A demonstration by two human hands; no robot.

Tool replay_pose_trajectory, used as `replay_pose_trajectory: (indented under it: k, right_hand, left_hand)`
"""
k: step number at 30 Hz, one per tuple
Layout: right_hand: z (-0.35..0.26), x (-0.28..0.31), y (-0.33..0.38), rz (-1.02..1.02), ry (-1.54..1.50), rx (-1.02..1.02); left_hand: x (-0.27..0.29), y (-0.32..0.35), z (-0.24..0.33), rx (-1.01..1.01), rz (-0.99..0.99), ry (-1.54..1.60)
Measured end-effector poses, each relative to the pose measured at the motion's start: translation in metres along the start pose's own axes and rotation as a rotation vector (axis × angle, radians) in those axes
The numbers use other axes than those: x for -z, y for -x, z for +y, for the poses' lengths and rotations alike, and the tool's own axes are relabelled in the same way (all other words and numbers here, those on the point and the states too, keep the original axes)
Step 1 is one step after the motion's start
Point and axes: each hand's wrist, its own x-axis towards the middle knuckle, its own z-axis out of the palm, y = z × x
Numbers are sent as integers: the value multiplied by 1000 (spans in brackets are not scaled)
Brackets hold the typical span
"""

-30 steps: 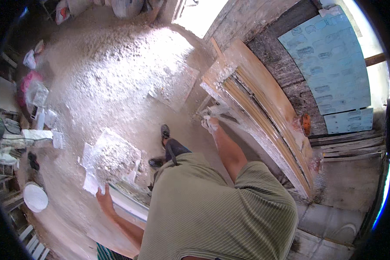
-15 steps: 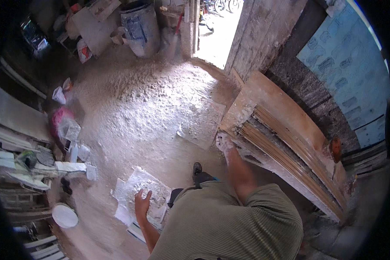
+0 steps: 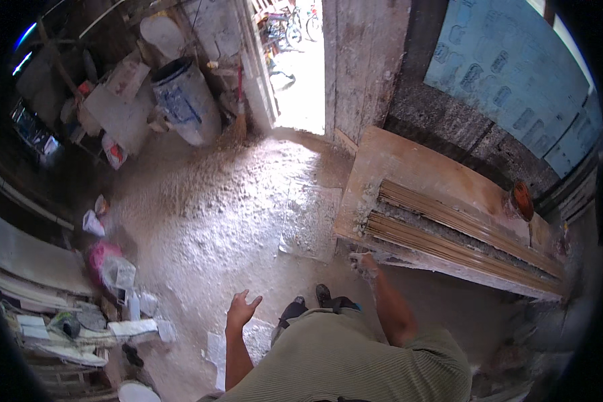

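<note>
My left hand [image 3: 243, 309] hangs in the air over the floor at the lower middle, fingers spread and holding nothing. Part of a white, powder-covered sheet [image 3: 257, 333] lies below it, largely hidden by my forearm and body. My right hand [image 3: 364, 263], coated in white plaster-like material, is just off the near left corner of a wooden bench [image 3: 362, 164]. Its fingers look curled, and what they hold, if anything, I cannot make out. On the bench lie two bundles of long thin brown strips [image 3: 449, 251], running side by side with whitish residue around them.
A powdery flat sheet [image 3: 308, 221] lies on the floor before the bench. An orange-rimmed bucket [image 3: 518, 201] sits at the bench's back right. A blue-stained barrel [image 3: 187, 104] and a broom [image 3: 240, 120] stand by the bright doorway. Clutter and a pink bag [image 3: 103, 260] line the left.
The view has swung, so the bench and doorway sit further left and the barrel lower. My right hand has come away from the bench corner; my left remains spread, now further from the floor sheet.
</note>
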Motion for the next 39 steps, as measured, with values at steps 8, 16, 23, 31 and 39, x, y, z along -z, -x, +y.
replay_pose_trajectory:
  k: [8,16,23,31,39]
  right_hand:
    - [-20,21,94,215,98,-276]
    - [89,-16,261,462,171,-328]
    - [261,-7,412,543,559,-482]
    - [249,21,509,1265,-92,-767]
    - [253,132,622,1480,-238,-752]
  left_hand:
    - [36,-58,40,-287,-130,-204]
    - [5,-66,72,-522,-364,-290]
    - [-92,-45,129,-848,-608,-533]
    - [-230,-11,232,-825,-949,-283]
    - [-414,-61,192,-350,-1304,-187]
